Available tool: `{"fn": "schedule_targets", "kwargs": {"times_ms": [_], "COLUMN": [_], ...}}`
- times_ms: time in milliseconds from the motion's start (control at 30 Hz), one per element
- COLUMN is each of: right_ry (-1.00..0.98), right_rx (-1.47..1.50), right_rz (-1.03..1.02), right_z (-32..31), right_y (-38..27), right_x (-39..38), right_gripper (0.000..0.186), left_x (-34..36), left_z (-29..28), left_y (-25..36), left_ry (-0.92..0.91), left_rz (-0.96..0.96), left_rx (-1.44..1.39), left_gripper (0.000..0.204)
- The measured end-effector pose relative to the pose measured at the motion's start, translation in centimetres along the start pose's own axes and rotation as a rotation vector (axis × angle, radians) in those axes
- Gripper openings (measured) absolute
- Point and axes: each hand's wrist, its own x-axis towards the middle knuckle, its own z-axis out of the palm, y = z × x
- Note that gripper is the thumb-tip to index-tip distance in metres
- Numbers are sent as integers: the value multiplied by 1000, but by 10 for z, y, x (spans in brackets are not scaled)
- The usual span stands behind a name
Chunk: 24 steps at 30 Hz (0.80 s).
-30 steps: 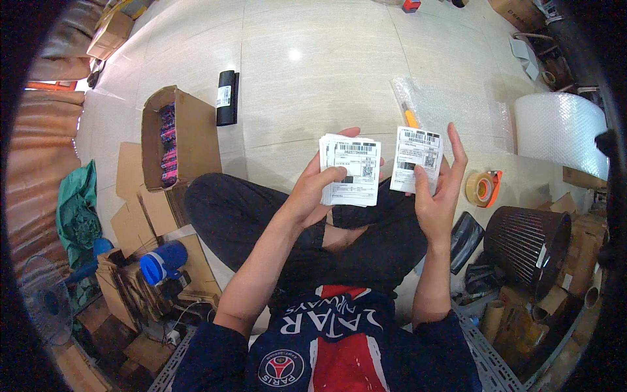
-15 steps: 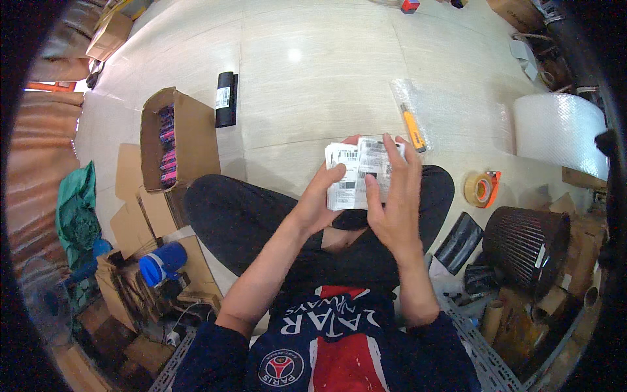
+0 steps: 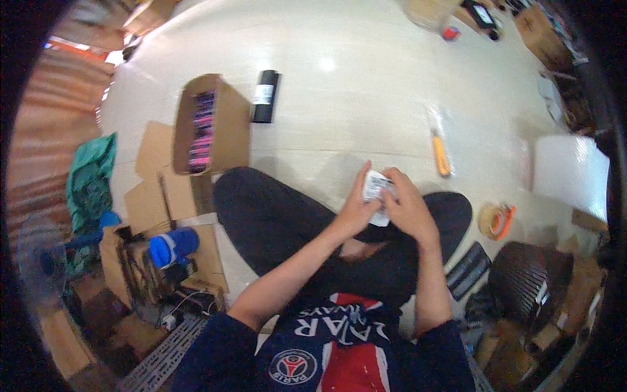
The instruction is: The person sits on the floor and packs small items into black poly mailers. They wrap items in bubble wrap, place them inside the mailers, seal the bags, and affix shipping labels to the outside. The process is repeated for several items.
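Note:
Above my crossed legs, a stack of white printed labels (image 3: pixel 374 187) is held between both hands, tilted on edge. My left hand (image 3: pixel 354 212) is closed round its left side, thumb on the front. From the right, my right hand (image 3: pixel 410 208) grips the same stack, its thumb lying over the face and its fingers curled along the edge. The hands partly cover the labels, and some blur hides the print.
An open cardboard box (image 3: pixel 230 127) holds pink and purple packets; a black roll (image 3: pixel 264 98) lies beside it. Right of me are a yellow cutter (image 3: pixel 441 155), a tape dispenser (image 3: pixel 498 221), a bubble-wrap roll (image 3: pixel 569 173) and a dark basket (image 3: pixel 530 277). A blue container (image 3: pixel 174 247) lies left.
Both hands have drawn together round the labels, which were spread in two side-by-side piles and now form one narrower stack. The whole view has shifted, with things appearing further right.

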Motion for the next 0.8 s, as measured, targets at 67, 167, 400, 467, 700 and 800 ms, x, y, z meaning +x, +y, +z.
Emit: {"fn": "schedule_targets", "kwargs": {"times_ms": [67,167,400,467,700,800], "right_ry": [-129,-117,-311,-378,-110,-71], "right_rx": [167,36,-396,-518,-544,-366], "right_rz": [23,12,29,-14,-82,39], "right_z": [4,32,107,108,88,70], "right_y": [19,61,134,128,107,130], "right_x": [22,57,72,58,41,38], "right_gripper": [23,22,33,35,34,31], "left_x": [4,6,9,12,57,69], "left_z": [-11,-49,-258,-326,-413,-437], "left_y": [0,23,163,186,126,125], "left_ry": [78,187,647,702,468,321], "left_rz": [102,175,461,427,-19,-219], "left_rx": [272,474,793,1056,1848,2009], "left_gripper": [95,91,44,51,85,82]}}
